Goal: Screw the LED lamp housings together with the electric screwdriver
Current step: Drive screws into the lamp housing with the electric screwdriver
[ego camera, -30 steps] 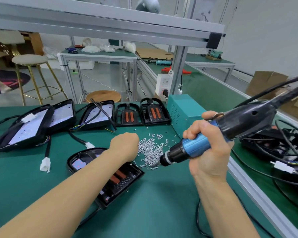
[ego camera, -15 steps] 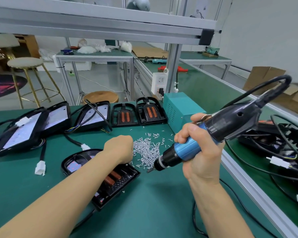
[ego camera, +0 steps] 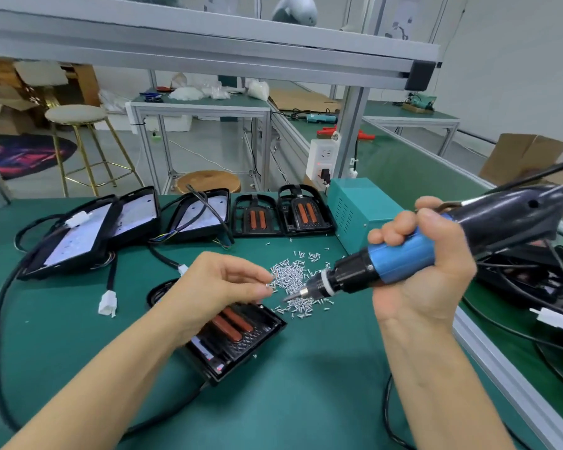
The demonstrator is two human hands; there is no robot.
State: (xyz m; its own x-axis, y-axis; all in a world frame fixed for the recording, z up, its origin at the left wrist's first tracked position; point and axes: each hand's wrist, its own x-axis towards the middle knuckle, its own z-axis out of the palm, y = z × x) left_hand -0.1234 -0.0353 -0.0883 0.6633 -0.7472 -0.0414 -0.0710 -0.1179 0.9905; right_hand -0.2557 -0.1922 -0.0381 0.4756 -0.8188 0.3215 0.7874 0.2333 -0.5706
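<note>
A black lamp housing (ego camera: pixel 241 339) with two orange strips lies on the green mat in front of me, partly under my left hand. My left hand (ego camera: pixel 221 287) hovers above it and pinches a small silver screw (ego camera: pixel 269 285) between thumb and fingertip. A pile of silver screws (ego camera: pixel 293 280) lies just right of it. My right hand (ego camera: pixel 426 271) grips the blue and black electric screwdriver (ego camera: pixel 403 254), held nearly level, its tip (ego camera: pixel 290 298) pointing left over the pile, close to the pinched screw.
Several more lamp housings (ego camera: pixel 117 228) and two open backs (ego camera: pixel 306 212) line the back of the mat, with cables and white connectors (ego camera: pixel 107 303). A teal power box (ego camera: pixel 361 209) stands at the back right. An aluminium rail (ego camera: pixel 501 362) bounds the right side; tangled cables lie beyond.
My left hand has opened from a fist near the pile and lifted a screw in a pinch. The screwdriver stays pointed at the pile, its tip close to the left fingers.
</note>
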